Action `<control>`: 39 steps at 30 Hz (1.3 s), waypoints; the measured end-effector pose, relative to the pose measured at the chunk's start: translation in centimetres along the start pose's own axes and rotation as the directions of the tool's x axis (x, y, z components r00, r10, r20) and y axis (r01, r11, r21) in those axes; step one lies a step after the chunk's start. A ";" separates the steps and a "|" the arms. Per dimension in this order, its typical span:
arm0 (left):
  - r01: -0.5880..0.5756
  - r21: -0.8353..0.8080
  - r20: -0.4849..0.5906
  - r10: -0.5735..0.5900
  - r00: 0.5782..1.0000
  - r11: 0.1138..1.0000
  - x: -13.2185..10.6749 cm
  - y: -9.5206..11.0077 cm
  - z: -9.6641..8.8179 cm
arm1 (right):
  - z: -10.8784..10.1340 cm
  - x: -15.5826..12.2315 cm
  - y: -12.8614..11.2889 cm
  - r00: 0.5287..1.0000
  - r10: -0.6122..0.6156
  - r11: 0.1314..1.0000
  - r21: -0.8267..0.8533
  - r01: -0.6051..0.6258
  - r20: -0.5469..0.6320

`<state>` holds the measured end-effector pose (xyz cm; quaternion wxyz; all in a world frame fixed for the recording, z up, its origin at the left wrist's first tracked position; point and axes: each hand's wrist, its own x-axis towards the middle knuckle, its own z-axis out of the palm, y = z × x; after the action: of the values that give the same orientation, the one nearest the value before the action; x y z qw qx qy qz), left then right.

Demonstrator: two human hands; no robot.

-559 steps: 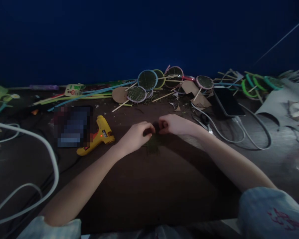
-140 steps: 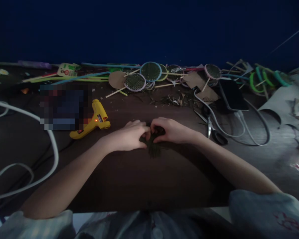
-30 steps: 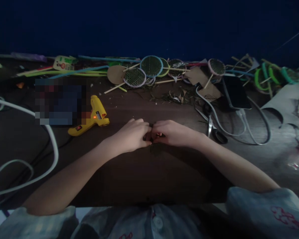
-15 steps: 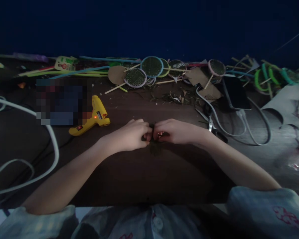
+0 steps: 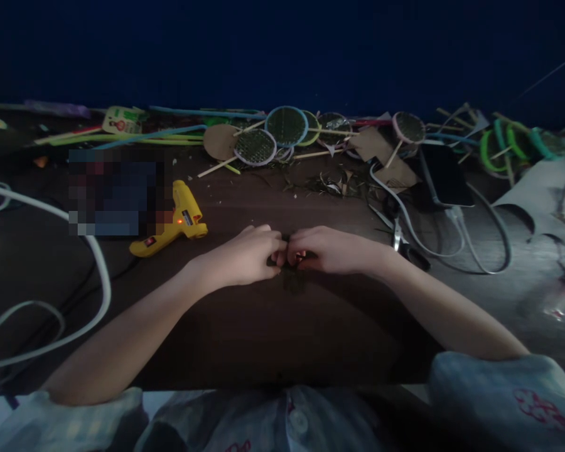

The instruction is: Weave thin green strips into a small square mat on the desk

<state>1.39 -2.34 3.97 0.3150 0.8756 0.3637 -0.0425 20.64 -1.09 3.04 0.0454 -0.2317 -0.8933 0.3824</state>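
My left hand [image 5: 252, 256] and my right hand [image 5: 327, 250] meet over the middle of the dark table, fingertips almost touching. Both are closed, with fingers curled and pressed to the thumbs. A small, dark greenish bit [image 5: 292, 276] shows just below the fingertips; it is too dim to name, and what the fingers pinch is hidden. To the left of my left hand lies a yellow hot glue gun [image 5: 186, 210] with an orange light lit. Scissors [image 5: 396, 235] rest to the right of my right hand.
Along the back lie several round mesh-faced hoops on sticks [image 5: 287, 125], cardboard pieces [image 5: 374, 144] and plant scraps [image 5: 341, 184]. A phone [image 5: 445, 174] with a white cable lies at right. A thick white cable [image 5: 104, 276] loops at left. One patch is pixelated.
My right hand has shifted very slightly left, closer to the left fingertips. Otherwise, the hands and the things on the table look the same.
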 end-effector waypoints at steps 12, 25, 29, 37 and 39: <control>0.009 0.022 0.021 -0.010 1.000 1.000 -0.1 0.3 -0.1 | 0.0 0.1 -0.4 1.000 -0.006 1.000 -0.021 0.006 -0.004; 0.016 0.030 0.027 -0.017 0.999 0.999 0.0 0.0 0.2 | -0.2 0.0 0.0 0.999 0.028 1.000 0.009 -0.028 0.033; 0.006 0.027 0.024 -0.007 1.000 1.000 0.0 0.0 0.3 | -0.5 -0.1 -0.2 0.998 0.032 0.999 -0.007 -0.031 0.063; 0.000 0.011 0.032 0.000 0.999 1.000 -0.1 -0.1 0.2 | -0.3 0.0 0.0 0.998 0.019 0.999 0.025 -0.020 0.059; 0.009 0.014 0.035 -0.010 0.999 1.000 -0.1 -0.1 0.2 | -0.3 -0.1 0.0 0.998 0.017 0.999 0.026 -0.018 0.061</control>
<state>1.31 -2.48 3.82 0.3151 0.8752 0.3619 -0.0618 20.77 -0.92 3.25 0.0179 -0.2272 -0.8871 0.4014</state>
